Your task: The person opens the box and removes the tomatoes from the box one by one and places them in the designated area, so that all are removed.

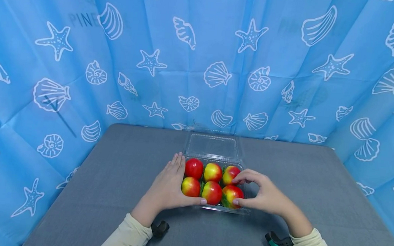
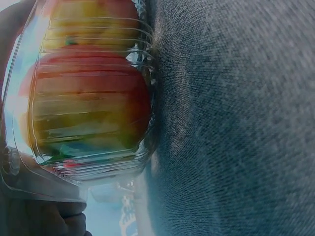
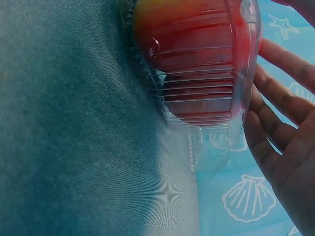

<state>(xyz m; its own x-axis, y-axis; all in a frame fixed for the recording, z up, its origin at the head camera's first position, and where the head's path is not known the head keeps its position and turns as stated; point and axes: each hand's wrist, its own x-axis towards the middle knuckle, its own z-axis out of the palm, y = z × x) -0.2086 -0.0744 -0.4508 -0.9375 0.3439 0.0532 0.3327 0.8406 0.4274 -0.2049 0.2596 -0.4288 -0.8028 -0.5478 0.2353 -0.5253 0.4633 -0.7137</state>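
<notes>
A clear plastic clamshell box [image 1: 242, 210] lies on the table, its hinged lid [image 1: 212, 146] folded back. Several glossy, round red-and-yellow fruits [image 1: 212, 193] with bits of green leaf fill it in two rows. My left hand [image 1: 170, 184] rests against the box's left side, fingers straight and thumb along the front edge. At the front-right fruit [image 1: 234, 195], my right hand [image 1: 264, 192] has its thumb on the near side and bent fingers on the far side. The right wrist view shows the other right-hand fingers [image 3: 283, 98] spread beside the box's rim.
A grey cloth-covered table [image 1: 140, 149] lies beneath the box. Behind it and at both sides hangs a blue curtain [image 1: 199, 96] with white shells and starfish. Dark wrist straps [image 1: 279, 242] sit below light sleeves.
</notes>
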